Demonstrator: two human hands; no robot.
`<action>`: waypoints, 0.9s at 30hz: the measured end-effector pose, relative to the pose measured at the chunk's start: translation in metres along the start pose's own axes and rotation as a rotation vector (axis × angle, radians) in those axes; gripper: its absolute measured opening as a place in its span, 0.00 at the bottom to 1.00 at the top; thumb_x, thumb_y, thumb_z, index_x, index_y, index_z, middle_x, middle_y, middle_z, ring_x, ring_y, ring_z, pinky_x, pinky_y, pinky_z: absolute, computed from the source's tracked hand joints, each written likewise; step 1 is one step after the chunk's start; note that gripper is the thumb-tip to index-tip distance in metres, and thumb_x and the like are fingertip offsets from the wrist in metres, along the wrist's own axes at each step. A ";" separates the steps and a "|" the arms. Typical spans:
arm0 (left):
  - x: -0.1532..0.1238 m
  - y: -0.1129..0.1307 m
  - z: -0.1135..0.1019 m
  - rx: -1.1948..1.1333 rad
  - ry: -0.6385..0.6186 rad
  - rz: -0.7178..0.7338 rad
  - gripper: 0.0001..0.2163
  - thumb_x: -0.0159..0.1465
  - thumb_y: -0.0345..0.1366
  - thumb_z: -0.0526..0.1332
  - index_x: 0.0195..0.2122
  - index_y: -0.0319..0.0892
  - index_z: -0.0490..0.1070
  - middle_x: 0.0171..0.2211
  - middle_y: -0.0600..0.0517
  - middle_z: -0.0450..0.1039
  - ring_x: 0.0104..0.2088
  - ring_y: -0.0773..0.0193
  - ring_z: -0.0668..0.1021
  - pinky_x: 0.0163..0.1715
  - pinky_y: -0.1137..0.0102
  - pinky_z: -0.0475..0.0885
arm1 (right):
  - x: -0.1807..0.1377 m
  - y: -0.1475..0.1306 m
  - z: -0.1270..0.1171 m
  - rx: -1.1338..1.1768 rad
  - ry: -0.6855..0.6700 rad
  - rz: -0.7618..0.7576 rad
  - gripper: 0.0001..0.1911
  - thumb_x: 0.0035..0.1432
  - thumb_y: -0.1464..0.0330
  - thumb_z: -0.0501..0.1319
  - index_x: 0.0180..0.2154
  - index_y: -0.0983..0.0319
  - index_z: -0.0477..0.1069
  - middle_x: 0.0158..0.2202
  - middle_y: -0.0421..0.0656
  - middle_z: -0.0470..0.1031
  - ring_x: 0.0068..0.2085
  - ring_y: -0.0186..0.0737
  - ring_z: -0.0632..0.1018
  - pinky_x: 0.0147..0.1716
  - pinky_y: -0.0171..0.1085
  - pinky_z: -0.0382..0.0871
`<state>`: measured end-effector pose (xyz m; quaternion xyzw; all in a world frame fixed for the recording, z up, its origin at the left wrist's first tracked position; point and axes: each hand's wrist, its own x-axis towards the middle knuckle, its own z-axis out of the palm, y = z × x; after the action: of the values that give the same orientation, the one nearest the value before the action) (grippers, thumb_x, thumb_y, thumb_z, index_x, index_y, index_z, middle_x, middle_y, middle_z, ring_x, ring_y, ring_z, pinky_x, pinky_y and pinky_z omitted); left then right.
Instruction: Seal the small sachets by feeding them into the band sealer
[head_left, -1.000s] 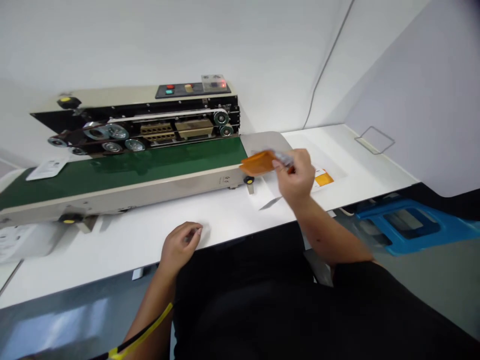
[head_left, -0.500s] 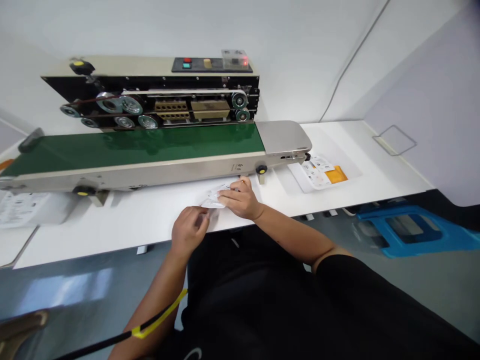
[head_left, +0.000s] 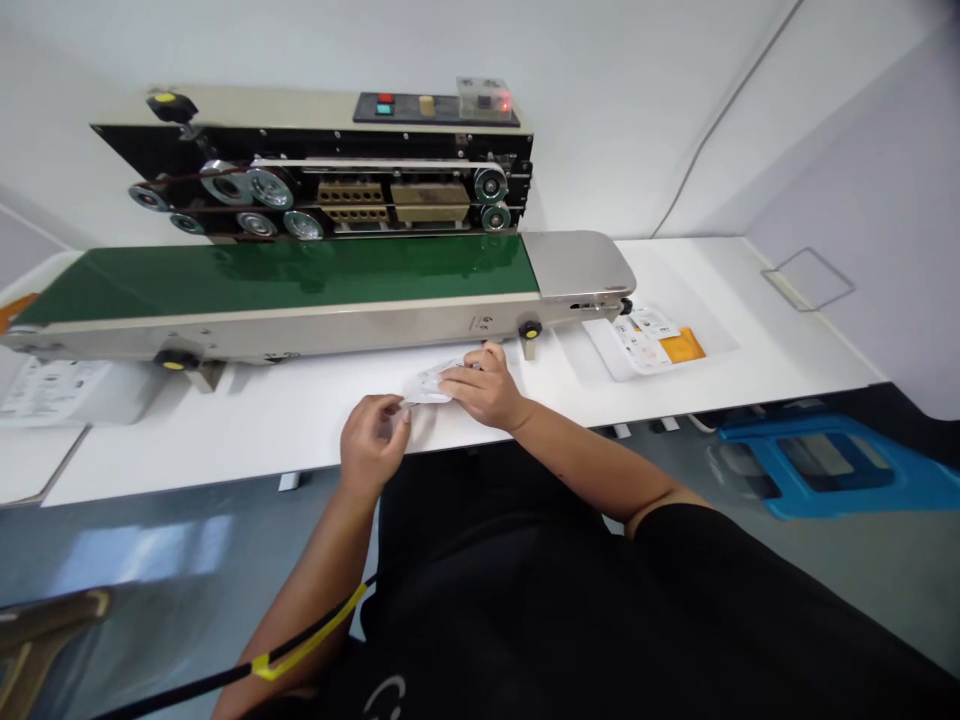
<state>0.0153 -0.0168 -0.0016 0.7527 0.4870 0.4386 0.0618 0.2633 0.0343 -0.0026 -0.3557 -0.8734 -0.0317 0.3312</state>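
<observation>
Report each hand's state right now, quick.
Left hand: closed, fingertips pinching the white packet at its left end.
Right hand: closed, holding the same packet's right side.

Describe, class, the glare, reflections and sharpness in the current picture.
Head view: bright, window-like glare on the floor; head view: dark reflections on the glossy belt; head view: the packet looks too soft to read.

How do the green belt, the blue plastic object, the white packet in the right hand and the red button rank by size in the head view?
Largest to smallest, as they look:
1. Green belt
2. Blue plastic object
3. White packet, partly covered by the right hand
4. Red button
</observation>
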 end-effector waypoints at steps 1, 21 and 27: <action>0.000 -0.001 0.001 -0.009 -0.003 -0.006 0.16 0.68 0.40 0.67 0.55 0.43 0.73 0.47 0.44 0.78 0.42 0.56 0.80 0.40 0.62 0.79 | -0.001 -0.001 0.000 0.011 -0.007 -0.016 0.14 0.75 0.65 0.58 0.47 0.47 0.83 0.53 0.36 0.85 0.50 0.47 0.72 0.55 0.53 0.56; 0.010 0.001 0.005 0.162 -0.480 0.117 0.36 0.69 0.52 0.65 0.75 0.49 0.60 0.74 0.45 0.64 0.75 0.42 0.63 0.73 0.42 0.61 | 0.002 -0.001 -0.001 0.221 -0.350 0.215 0.27 0.60 0.68 0.69 0.61 0.58 0.76 0.66 0.51 0.73 0.68 0.58 0.68 0.66 0.55 0.57; 0.008 -0.009 0.011 0.093 -0.346 0.133 0.19 0.73 0.39 0.60 0.63 0.52 0.76 0.65 0.49 0.75 0.68 0.47 0.73 0.68 0.44 0.68 | 0.000 0.002 -0.010 0.258 -0.396 0.229 0.41 0.53 0.54 0.77 0.65 0.56 0.72 0.71 0.51 0.68 0.72 0.59 0.65 0.72 0.59 0.49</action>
<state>0.0186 -0.0027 -0.0082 0.8495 0.4381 0.2828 0.0806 0.2699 0.0331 0.0049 -0.4065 -0.8719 0.1880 0.1981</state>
